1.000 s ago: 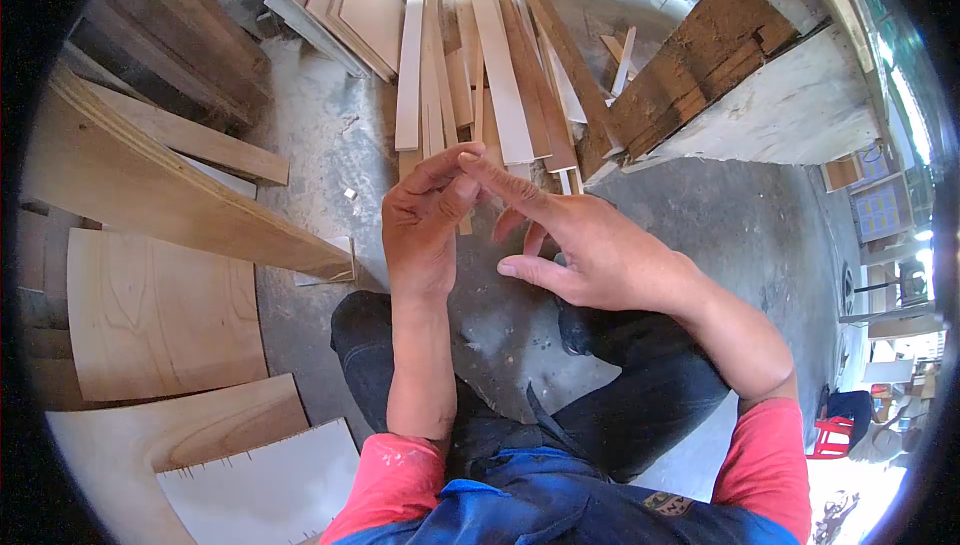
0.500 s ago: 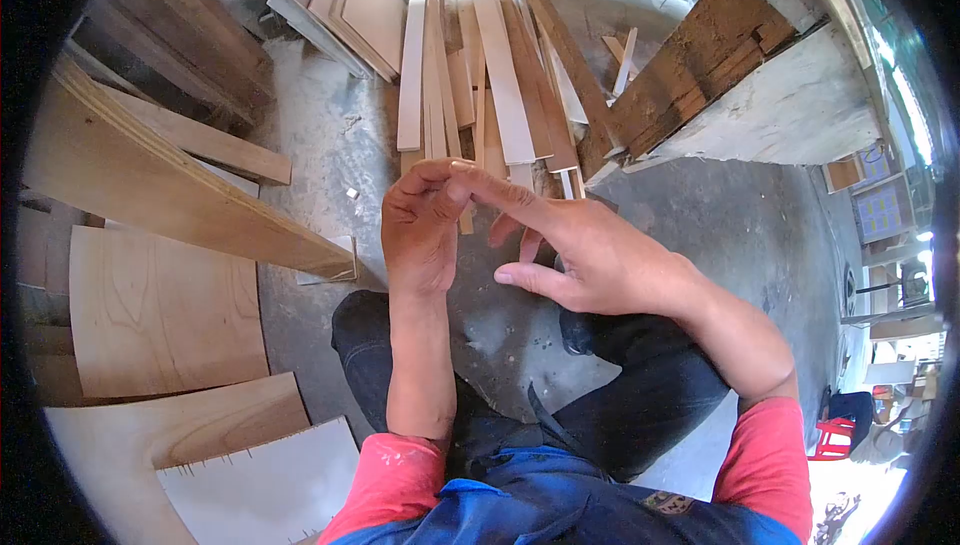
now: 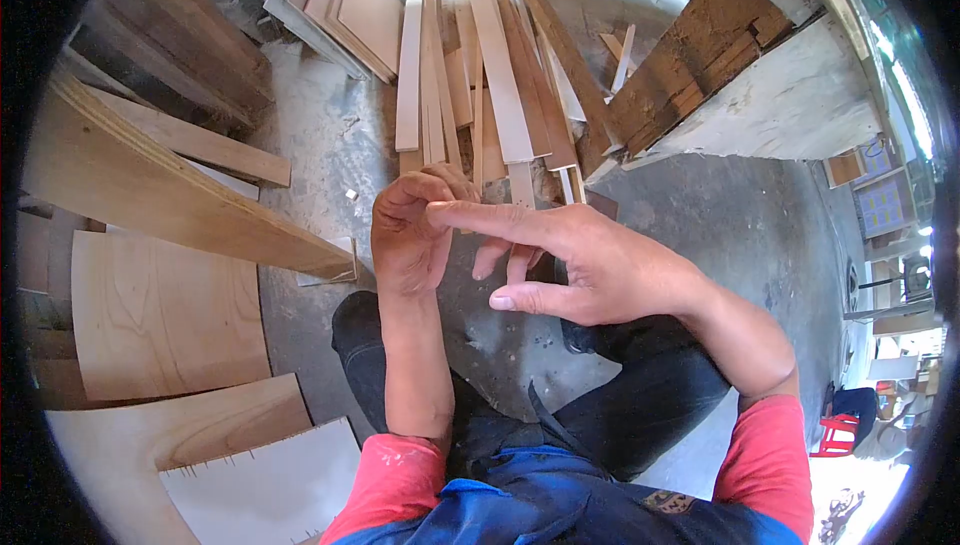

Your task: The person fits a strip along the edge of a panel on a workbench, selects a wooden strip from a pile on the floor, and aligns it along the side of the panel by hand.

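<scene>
My left hand (image 3: pixel 412 235) is raised in front of me with its fingers curled inward; whether anything small is inside cannot be seen. My right hand (image 3: pixel 590 263) has its index finger stretched across to touch the curled fingers of my left hand. The thumb and other fingers of my right hand are apart and hold nothing. Beyond both hands, long wood strips (image 3: pixel 498 75) lie on the concrete floor (image 3: pixel 720 235).
A thick plywood board (image 3: pixel 200 195) juts in from the left, above a curved wood sheet (image 3: pixel 165 315) and a white panel (image 3: pixel 265 485). Flat panels (image 3: pixel 360 5) lean at the back. A whitish slab (image 3: pixel 780 105) stands at the right back, and a red stool (image 3: pixel 836 435) at the far right.
My right index finger has moved down and left, from the fingertips of my left hand to its curled fingers. My left hand has turned slightly and curled more.
</scene>
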`<action>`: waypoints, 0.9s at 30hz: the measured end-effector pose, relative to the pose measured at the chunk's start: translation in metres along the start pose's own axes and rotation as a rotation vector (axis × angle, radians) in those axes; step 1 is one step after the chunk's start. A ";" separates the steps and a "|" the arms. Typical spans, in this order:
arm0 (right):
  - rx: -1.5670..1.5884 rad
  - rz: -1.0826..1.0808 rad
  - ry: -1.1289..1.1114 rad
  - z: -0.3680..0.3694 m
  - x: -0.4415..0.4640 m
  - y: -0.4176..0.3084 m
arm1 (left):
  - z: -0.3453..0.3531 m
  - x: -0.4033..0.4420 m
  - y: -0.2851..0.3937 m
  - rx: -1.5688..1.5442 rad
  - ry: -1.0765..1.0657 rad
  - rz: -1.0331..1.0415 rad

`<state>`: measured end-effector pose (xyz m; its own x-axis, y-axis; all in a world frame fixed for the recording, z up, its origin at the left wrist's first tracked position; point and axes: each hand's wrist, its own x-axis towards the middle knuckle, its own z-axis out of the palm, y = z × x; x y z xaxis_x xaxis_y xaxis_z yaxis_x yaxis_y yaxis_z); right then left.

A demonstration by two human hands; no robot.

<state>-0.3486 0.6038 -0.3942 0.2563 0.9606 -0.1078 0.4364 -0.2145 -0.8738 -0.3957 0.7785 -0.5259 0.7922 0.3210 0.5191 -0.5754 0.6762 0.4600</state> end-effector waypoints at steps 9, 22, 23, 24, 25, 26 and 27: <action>-0.393 -0.008 0.074 0.003 0.000 0.008 | -0.001 0.000 0.004 0.139 0.079 -0.063; -0.389 -0.080 0.111 0.005 0.002 0.010 | 0.011 0.001 0.007 0.234 0.194 -0.103; -0.390 -0.089 0.127 0.005 0.003 0.009 | 0.014 0.002 0.008 0.188 0.205 -0.081; -0.391 -0.090 0.125 0.005 0.003 0.008 | 0.016 0.003 0.009 0.142 0.217 -0.060; -0.401 -0.071 0.133 0.006 0.004 0.007 | 0.005 0.002 0.007 0.142 0.218 -0.058; -0.412 -0.052 0.141 0.006 0.005 0.005 | -0.014 0.001 0.003 0.025 0.066 -0.002; -0.413 -0.053 0.139 0.006 0.005 0.004 | -0.015 0.005 0.006 -0.090 -0.086 0.054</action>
<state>-0.3503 0.6087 -0.4013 0.3258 0.9452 0.0214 0.7530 -0.2457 -0.6104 -0.3918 0.7941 -0.5319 0.7379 0.3033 0.6029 -0.5932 0.7176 0.3649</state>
